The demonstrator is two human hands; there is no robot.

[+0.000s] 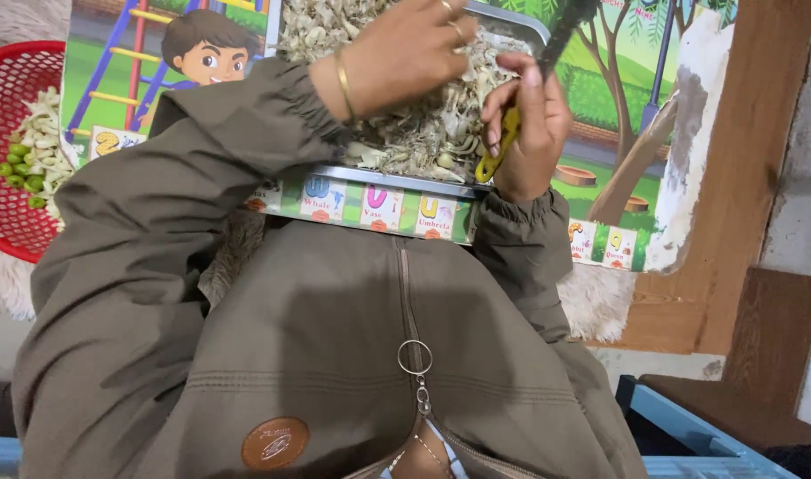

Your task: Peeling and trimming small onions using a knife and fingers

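Husks, pale and dry, heaped in a shallow rectangular metal tray (397, 174) on a colourful picture-printed mat (618, 115). Left hand (405, 53) rests on the pale pile of dry pods (423, 133), fingers curled loosely into it. Right hand (530, 124) at the tray's right edge, fingers closed around a yellow-handled tool (499, 146). Red plastic mesh basket (6, 80) of green beans sits well apart, far left.

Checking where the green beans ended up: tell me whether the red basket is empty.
No. The red basket at the left edge holds green beans and pale pods.
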